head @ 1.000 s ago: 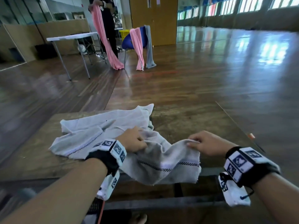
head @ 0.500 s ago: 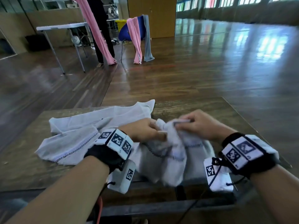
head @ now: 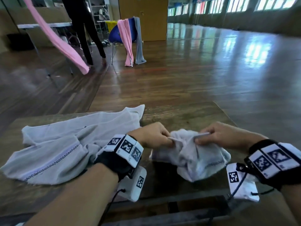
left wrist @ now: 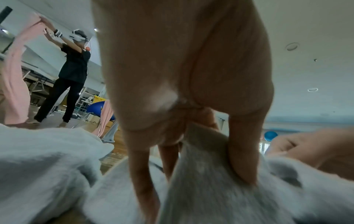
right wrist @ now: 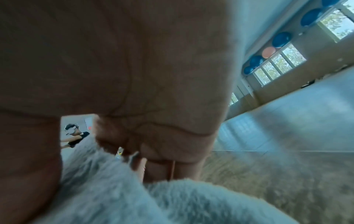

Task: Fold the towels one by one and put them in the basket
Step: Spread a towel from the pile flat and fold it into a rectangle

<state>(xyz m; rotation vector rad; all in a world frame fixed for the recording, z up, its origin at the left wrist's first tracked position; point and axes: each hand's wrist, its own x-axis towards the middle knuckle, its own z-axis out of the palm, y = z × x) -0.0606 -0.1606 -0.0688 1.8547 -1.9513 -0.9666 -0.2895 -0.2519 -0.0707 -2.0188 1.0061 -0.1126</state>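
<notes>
A small pale grey towel (head: 193, 157) hangs bunched between my two hands just above the wooden table (head: 187, 116). My left hand (head: 156, 136) pinches its upper edge on the left; the left wrist view shows thumb and fingers (left wrist: 243, 151) closed on the cloth (left wrist: 210, 189). My right hand (head: 216, 136) pinches the edge on the right, its curled fingers (right wrist: 172, 154) over the fluffy towel (right wrist: 134, 197). A second pale grey towel (head: 68, 144) lies crumpled on the table to the left. No basket is in view.
The table's far edge (head: 162, 110) meets a shiny wooden floor. Farther off, another person (head: 84, 30) swings a pink towel (head: 57, 41) beside a white table (head: 44, 25). A blue chair (head: 120, 31) carries pink and grey towels.
Both hands have lifted the small towel off the pile and moved it to the right, away from the other towel. The hands came close together, then spread slightly along its edge.
</notes>
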